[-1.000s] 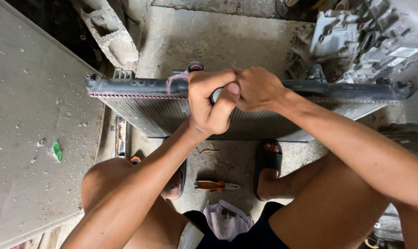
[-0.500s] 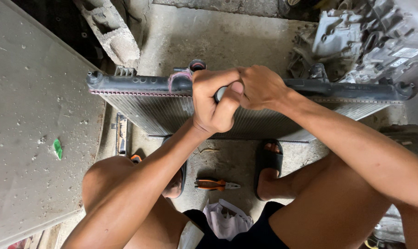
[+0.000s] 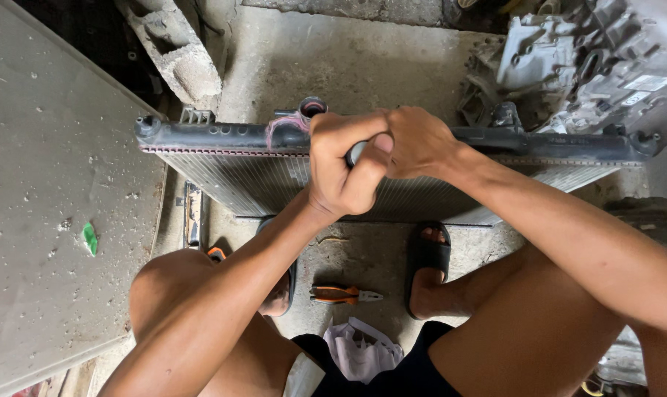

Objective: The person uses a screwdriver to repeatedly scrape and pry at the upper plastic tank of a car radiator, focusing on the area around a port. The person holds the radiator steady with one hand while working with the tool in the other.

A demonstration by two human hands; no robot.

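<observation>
The radiator (image 3: 223, 173) has a black top tank smeared with pink, above silvery-grey fins in fine vertical lines. Pliers (image 3: 342, 295) on the grey concrete floor (image 3: 348, 59) have orange-and-black handles. A small green scrap (image 3: 89, 238) lies on the dusty beige board (image 3: 47, 184). The sandal (image 3: 429, 254) is black, the crumpled cloth (image 3: 363, 351) white, the shorts (image 3: 414, 375) black

Upright black-topped finned radiator (image 3: 230, 173)

Radiator (image 3: 230, 173) upright on floor, before feet; pliers (image 3: 342, 295) between feet; engine block (image 3: 591, 66) behind right.
</observation>
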